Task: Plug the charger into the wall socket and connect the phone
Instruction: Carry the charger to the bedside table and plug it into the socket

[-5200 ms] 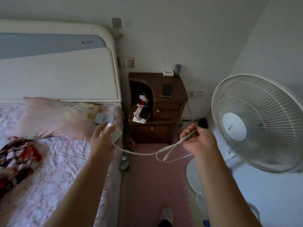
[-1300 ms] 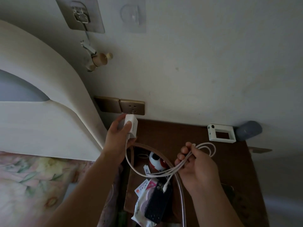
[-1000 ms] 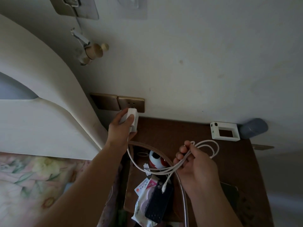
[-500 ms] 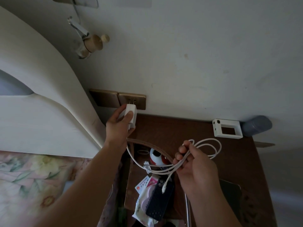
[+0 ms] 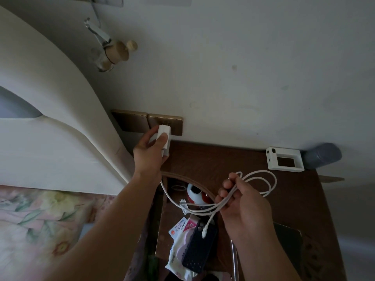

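Note:
My left hand (image 5: 150, 153) grips the white charger block (image 5: 164, 133) and holds it against the brass wall socket (image 5: 174, 124), its two prongs touching the plate. The white cable (image 5: 261, 179) runs from the block down and across to my right hand (image 5: 243, 207), which holds it bunched in loops over the nightstand. The cable's free plug (image 5: 204, 234) dangles over a dark phone (image 5: 199, 247) lying in the open shelf below. A second dark phone (image 5: 288, 240) lies on the nightstand top at the right, partly behind my wrist.
A brown nightstand (image 5: 223, 159) stands against the wall, with a white frame-like device (image 5: 284, 160) and a grey cylinder (image 5: 322, 156) at its back. The cream headboard (image 5: 50, 118) and floral bedding (image 5: 40, 220) fill the left. A wipes packet (image 5: 178, 252) lies beside the shelf phone.
Since five seconds ago I have come up close to the wall. In the last second my left hand raised the charger block up to the socket plate. The right hand kept the cable loops.

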Action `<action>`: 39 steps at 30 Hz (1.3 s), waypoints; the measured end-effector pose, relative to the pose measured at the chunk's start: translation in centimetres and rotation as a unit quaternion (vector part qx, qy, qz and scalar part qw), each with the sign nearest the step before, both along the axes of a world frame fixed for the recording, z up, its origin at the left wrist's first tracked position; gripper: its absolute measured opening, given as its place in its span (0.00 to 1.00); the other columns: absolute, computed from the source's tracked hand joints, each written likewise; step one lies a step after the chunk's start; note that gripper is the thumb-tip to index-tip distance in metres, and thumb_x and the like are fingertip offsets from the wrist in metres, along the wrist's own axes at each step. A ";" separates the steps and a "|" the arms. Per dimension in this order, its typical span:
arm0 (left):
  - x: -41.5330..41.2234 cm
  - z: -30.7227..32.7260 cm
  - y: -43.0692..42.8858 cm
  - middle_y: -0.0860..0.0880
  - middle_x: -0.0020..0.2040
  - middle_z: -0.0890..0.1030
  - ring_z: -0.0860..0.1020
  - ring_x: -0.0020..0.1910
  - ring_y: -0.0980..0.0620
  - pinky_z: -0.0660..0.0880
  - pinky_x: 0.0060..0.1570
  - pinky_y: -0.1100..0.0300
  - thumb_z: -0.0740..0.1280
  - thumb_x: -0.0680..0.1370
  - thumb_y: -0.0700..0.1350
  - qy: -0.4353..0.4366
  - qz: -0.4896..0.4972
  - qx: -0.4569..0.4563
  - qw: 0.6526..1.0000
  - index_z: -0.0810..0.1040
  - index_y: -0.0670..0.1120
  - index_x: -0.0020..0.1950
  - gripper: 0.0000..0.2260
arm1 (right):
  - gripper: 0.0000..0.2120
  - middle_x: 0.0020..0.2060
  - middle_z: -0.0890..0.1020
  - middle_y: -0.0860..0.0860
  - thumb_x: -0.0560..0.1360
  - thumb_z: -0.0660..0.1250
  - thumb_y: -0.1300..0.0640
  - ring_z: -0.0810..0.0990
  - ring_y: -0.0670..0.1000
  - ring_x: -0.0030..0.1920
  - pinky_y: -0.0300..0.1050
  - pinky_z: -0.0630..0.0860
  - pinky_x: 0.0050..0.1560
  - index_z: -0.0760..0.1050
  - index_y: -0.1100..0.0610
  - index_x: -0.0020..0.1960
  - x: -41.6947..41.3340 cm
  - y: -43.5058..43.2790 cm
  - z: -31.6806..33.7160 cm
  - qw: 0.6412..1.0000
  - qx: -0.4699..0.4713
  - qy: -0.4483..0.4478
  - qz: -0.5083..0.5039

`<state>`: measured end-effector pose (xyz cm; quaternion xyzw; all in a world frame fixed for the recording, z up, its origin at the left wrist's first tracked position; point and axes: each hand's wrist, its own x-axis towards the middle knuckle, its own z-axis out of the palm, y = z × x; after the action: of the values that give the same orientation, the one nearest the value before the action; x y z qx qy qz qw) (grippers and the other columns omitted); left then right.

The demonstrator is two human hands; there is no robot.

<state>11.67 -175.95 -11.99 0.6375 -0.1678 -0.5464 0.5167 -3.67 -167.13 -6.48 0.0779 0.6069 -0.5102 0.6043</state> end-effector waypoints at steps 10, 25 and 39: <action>-0.6 -0.2 -0.1 0.49 0.60 0.72 0.76 0.54 0.50 0.80 0.44 0.55 0.70 0.75 0.44 -0.003 0.032 0.006 0.999 0.79 0.57 0.57 0.13 | 0.08 0.29 0.76 0.51 0.80 0.60 0.60 0.71 0.49 0.32 0.47 0.71 0.41 0.77 0.58 0.47 -0.1 0.1 -0.2 1.000 0.003 0.006 0.002; -0.7 -0.6 -1.7 0.48 0.60 0.73 0.74 0.59 0.45 0.80 0.45 0.53 0.72 0.73 0.44 -0.025 0.049 0.030 0.998 0.79 0.54 0.56 0.13 | 0.08 0.30 0.75 0.52 0.80 0.58 0.60 0.71 0.49 0.31 0.44 0.69 0.38 0.76 0.58 0.48 -0.5 -0.1 -0.4 1.000 -0.003 -0.002 0.002; -0.7 0.3 -1.3 0.47 0.62 0.72 0.74 0.60 0.44 0.80 0.49 0.49 0.70 0.75 0.46 -0.108 0.001 0.038 0.993 0.77 0.55 0.58 0.13 | 0.08 0.44 0.82 0.56 0.81 0.60 0.57 0.80 0.57 0.49 0.58 0.75 0.58 0.77 0.57 0.51 -1.5 0.8 1.0 0.997 0.060 0.022 0.046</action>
<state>11.00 -177.29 -11.66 0.7119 -0.2010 -0.4799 0.4717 -5.21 -166.32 -5.47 0.0747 0.6525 -0.4458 0.6083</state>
